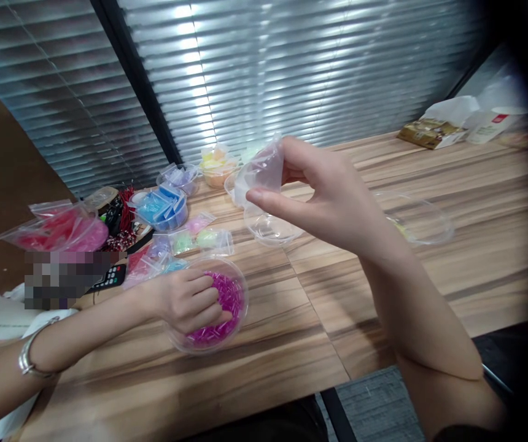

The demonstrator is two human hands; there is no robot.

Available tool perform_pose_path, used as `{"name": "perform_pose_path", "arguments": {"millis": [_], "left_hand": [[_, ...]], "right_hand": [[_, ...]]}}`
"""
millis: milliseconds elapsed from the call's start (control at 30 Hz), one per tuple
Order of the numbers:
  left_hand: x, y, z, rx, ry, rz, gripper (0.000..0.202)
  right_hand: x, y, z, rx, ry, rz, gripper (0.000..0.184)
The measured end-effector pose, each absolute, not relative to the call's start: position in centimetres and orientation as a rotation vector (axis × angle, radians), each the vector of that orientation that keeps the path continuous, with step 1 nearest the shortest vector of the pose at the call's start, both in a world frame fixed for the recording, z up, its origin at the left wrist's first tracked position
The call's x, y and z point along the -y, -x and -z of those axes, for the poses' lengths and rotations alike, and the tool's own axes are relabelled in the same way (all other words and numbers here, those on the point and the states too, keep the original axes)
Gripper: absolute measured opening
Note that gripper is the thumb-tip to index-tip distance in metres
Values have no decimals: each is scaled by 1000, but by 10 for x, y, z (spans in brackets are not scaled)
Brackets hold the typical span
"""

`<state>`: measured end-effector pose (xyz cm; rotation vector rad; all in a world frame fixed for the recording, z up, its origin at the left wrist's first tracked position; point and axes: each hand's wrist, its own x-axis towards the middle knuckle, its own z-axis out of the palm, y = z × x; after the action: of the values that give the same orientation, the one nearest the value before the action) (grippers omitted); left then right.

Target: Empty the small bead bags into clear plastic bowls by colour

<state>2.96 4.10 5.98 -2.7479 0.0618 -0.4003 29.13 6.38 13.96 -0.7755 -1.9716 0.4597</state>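
Observation:
My left hand [193,302], fingers curled, reaches into a round clear tub [244,301] of shiny magenta tube-like pieces [229,298]; whatever its fingertips grip is hidden. Raised above the table, my right hand [323,190] pinches a small clear plastic bag [266,169] between thumb and fingers. The bag looks whitish and translucent, and its contents cannot be made out. Behind and below it stands an open clear tub [271,227]. Small zip bags of pink, green and purple pieces [183,242] lie just beyond the magenta tub.
Clear tubs with blue packets [165,205], purple packets [182,178] and yellow-orange packets [218,166] line the back. Zip bags of red and pink [61,230] and a black remote [112,276] are at left. A clear round container [425,218] and a gold packet [430,133] lie at right.

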Motion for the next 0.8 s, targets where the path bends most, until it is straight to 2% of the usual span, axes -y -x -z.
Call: {"name": "perform_pose_path", "arguments": {"millis": [100, 200, 333, 400, 467, 633, 800], "left_hand": [[-40, -32, -69, -35, 2726, 425, 14], [-22, -35, -92, -98, 2668, 475, 20], [25, -36, -108, -282, 2686, 111, 26], [46, -33, -96, -395, 2794, 190, 29], [61, -27, -72, -226, 2944, 67, 43], [75, -12, -15, 9, 3168, 309, 32], [72, -11, -3, -73, 3169, 395, 17]], "right_hand": [[-63, -291, -140, 1972, 792, -460, 19], [-62, -292, -140, 1969, 803, -455, 20], [-61, -292, -141, 1969, 753, -479, 21], [-61, -292, -141, 1983, 753, -499, 20], [-61, -291, -141, 1983, 772, -509, 20], [-62, -291, -140, 2015, 777, -515, 15], [-61, -292, -142, 2047, 787, -486, 13]]}}
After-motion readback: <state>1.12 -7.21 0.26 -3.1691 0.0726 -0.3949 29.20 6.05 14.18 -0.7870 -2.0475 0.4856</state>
